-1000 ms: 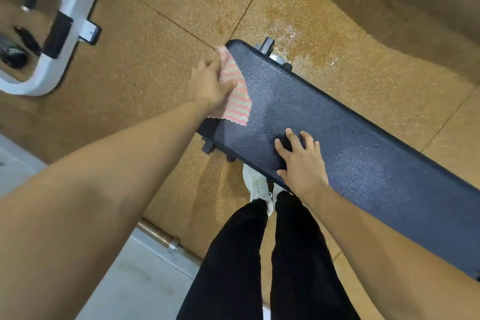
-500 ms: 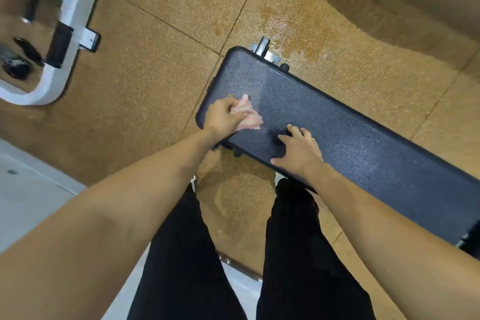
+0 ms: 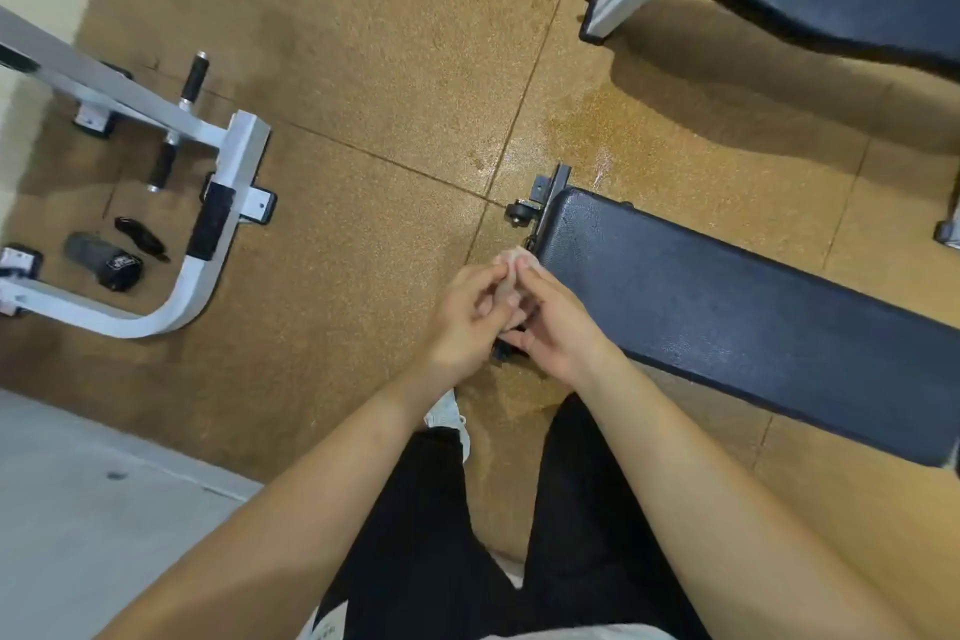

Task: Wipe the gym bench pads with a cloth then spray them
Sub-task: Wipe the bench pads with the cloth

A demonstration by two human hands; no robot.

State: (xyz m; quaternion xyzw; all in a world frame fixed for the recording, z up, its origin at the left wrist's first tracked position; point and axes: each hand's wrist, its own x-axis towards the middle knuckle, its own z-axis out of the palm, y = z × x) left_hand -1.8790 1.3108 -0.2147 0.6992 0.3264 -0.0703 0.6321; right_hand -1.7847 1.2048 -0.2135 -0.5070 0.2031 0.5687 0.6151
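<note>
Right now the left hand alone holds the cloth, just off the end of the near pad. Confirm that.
Not alone. The head view shows the left hand and the right hand both holding the bunched cloth between them, just off the end of the near pad.

bright, soft shadows, edge distortion

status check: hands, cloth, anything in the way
Left hand and right hand both pinch the bunched cloth, at the end of the bench pad. Nothing lies on the pad. Nothing in the way.
</note>
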